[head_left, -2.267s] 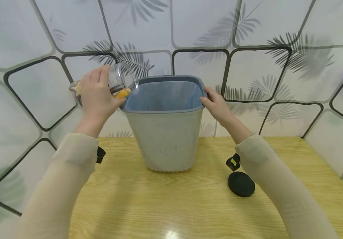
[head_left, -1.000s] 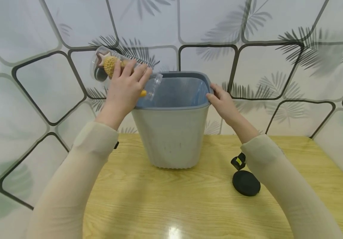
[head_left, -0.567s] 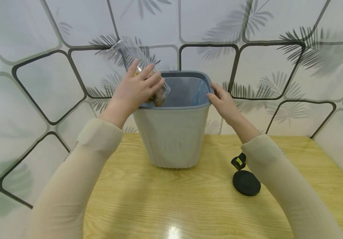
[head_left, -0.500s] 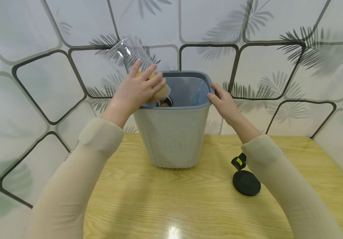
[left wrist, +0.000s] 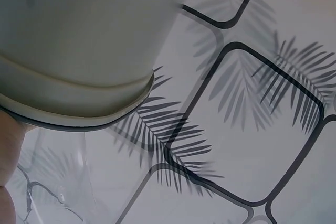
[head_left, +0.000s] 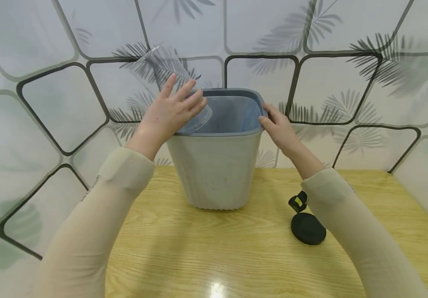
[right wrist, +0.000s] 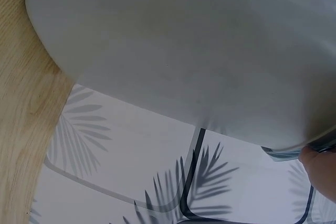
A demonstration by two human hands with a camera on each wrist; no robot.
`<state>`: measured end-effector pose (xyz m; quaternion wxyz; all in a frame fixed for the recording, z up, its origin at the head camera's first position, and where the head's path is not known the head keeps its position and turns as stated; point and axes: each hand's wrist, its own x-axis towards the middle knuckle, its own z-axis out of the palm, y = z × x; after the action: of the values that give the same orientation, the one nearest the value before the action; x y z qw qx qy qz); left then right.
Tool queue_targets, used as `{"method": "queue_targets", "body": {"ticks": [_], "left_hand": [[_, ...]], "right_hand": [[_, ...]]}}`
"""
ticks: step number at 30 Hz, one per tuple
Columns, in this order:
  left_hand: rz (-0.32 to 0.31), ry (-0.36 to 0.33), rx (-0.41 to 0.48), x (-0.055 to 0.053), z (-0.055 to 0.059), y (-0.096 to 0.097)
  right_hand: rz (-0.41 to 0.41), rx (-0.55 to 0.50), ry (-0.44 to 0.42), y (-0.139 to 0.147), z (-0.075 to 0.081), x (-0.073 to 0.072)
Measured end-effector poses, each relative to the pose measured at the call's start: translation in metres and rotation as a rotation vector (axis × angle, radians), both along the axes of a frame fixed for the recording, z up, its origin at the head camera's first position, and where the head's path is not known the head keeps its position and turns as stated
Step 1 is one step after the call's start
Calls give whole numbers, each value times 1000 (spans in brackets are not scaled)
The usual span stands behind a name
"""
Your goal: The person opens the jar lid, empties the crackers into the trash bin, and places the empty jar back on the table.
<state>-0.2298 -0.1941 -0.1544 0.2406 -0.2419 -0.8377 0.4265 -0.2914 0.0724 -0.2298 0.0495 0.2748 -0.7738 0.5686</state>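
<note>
My left hand point(head_left: 173, 109) grips a clear plastic jar point(head_left: 163, 62) above the left side of a bin. The jar is tipped, its base up to the left and its mouth down inside the bin's rim; nothing shows inside it. The bin point(head_left: 214, 169) is light grey with a blue-grey rim and a bluish liner, and it stands upright on the table. At the rim's right corner my right hand point(head_left: 277, 126) holds on, thumb in front and fingers behind. The bin's floor and what lies there are hidden by its front wall.
A round black lid point(head_left: 308, 228) lies on the wooden table point(head_left: 199, 256) near my right forearm. Just above it, a small black device point(head_left: 298, 201) with a yellow mark shows beside the right sleeve. Behind the bin rises a wall point(head_left: 258, 33) with a leaf pattern.
My left hand has moved right and tipped the jar steeply, mouth downward. The yellow, star-shaped and dark items in it have dropped into the bin. My right hand has stayed on the rim.
</note>
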Motion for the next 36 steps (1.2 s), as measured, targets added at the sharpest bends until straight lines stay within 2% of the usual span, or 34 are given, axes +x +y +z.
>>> {"method": "queue_targets", "body": {"ticks": [6,10,17,24,36], "left_hand": [[7,-13,16,0,0,0],[-6,-20,73,-1,-1,-2],[-53,23,175,-1,-2,-5],[-17,32,229,1,-2,-5],[-26,92,337,0,-6,-9]], "right_hand": [[14,-11,-1,0,0,1],[10,-10,-3,0,-1,1],[10,-13,-5,-1,0,1],[11,-25,2,0,-1,-1],[-21,-14,-7,0,-2,-2]]}}
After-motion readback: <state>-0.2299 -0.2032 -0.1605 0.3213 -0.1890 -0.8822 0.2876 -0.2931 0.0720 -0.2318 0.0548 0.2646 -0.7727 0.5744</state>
